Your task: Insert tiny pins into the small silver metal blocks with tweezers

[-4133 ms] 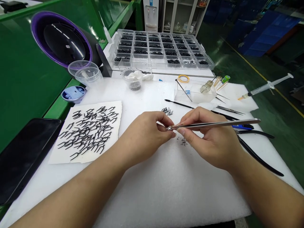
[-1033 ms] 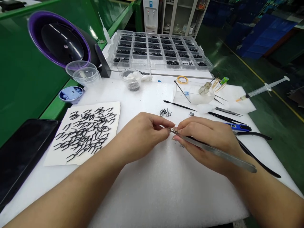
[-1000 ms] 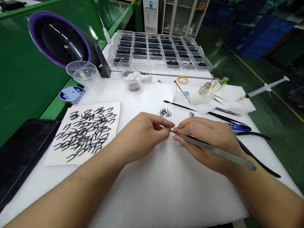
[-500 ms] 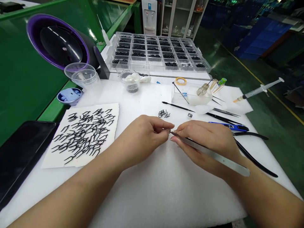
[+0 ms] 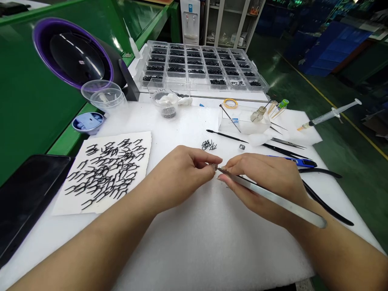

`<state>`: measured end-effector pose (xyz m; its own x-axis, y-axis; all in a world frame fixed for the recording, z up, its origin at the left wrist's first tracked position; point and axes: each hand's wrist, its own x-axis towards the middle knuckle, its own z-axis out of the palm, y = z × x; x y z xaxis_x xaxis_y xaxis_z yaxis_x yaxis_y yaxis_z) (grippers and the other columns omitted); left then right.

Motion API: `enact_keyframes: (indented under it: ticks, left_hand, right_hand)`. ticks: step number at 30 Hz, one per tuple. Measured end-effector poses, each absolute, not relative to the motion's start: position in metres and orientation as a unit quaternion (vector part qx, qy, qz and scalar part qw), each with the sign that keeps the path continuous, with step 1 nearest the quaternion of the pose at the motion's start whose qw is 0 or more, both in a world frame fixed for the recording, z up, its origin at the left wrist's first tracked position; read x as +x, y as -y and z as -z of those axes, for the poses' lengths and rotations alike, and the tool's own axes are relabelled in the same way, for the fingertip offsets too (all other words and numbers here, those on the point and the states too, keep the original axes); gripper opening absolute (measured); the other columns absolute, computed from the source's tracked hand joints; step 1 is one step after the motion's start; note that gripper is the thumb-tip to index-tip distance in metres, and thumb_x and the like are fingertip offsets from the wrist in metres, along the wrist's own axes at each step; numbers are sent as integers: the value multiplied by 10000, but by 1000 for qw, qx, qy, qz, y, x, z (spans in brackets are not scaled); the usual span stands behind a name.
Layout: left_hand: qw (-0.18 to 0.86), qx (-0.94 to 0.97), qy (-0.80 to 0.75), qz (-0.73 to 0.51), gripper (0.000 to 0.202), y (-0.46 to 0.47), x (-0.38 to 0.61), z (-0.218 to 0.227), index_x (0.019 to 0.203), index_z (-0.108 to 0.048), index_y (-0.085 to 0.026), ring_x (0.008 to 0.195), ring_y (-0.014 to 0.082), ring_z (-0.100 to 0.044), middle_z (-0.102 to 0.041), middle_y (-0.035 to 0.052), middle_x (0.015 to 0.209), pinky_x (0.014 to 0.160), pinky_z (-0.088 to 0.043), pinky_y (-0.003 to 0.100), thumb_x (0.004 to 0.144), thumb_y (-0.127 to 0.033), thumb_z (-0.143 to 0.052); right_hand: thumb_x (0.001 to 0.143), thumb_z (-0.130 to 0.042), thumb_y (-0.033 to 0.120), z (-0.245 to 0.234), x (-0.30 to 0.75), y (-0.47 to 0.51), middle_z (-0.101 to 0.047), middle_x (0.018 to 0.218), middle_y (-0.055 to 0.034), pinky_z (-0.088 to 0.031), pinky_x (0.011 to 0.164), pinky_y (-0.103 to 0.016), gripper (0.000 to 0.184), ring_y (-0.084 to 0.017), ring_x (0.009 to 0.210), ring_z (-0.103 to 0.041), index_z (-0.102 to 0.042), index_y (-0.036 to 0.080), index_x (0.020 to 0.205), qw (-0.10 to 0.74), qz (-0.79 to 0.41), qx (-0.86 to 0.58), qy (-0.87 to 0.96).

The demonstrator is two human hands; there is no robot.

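My left hand [image 5: 184, 178] is closed in a pinch on a tiny part [image 5: 214, 166] at its fingertips, too small to name. My right hand [image 5: 266, 182] is closed around metal tweezers [image 5: 273, 197], whose tip meets the left fingertips and whose tail slants back over the wrist. Just beyond the hands lies a small heap of thin black pieces [image 5: 209, 145]. A little grey metal piece [image 5: 242, 147] sits right of it. To the left, many black forked pieces [image 5: 112, 165] are spread over a white sheet [image 5: 68, 204].
Behind stands a clear compartment tray [image 5: 200, 86] of black pieces. A purple-rimmed fan [image 5: 77, 56] and clear cups [image 5: 106, 97] are at back left. Black-handled pliers [image 5: 327, 202], a blue-handled cutter [image 5: 304, 161] and a syringe [image 5: 333, 113] lie right. A black tablet-like slab [image 5: 33, 198] borders the left.
The tail of the tweezers has swung slightly right and down in my right hand. My left hand keeps its pinch in nearly the same place.
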<state>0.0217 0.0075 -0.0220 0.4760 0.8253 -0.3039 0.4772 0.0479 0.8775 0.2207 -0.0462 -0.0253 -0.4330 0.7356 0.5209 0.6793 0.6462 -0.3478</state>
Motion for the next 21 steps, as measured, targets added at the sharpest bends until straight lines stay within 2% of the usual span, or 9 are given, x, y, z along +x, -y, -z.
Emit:
enact_keyframes:
  ticks: [5,11,16,21]
  left_hand:
    - [554,657,-486,-161,303,-7,23,10,1027,-817,-286,894,293,-718,-771,6,768,812,-573,372,779,-319,-645]
    - [568,641,-494,-153,314,-7,23,10,1031,-815,-296,902,303,-724,-762,0,729,807,-581,377,763,-315,-654]
    - [600,631,-471,-142,334,-12,19,18,1109,-789,-288,995,285,-712,-788,7,880,906,-555,386,806,-318,-652]
    - [609,600,-498,-144,290,-18,15,23,1100,-780,-282,1003,240,-715,-789,15,989,956,-529,380,842,-364,-677]
  right_hand:
    - [884,-656,145,24,221,46,-765,893,-42,-571,614,-331,134,-210,776,-732,-570,246,861,327,-53,-420,845]
    - [901,-649,167,25,220,47,-762,884,-27,-571,621,-327,122,-208,790,-736,-576,258,864,329,-56,-425,842]
    - [888,-665,164,21,221,45,-767,876,-34,-567,652,-320,96,-201,795,-733,-603,228,851,327,-79,-421,842]
    - [839,-736,252,13,237,31,-739,780,-6,-533,597,-301,113,-180,705,-691,-644,230,777,346,-155,-524,763]
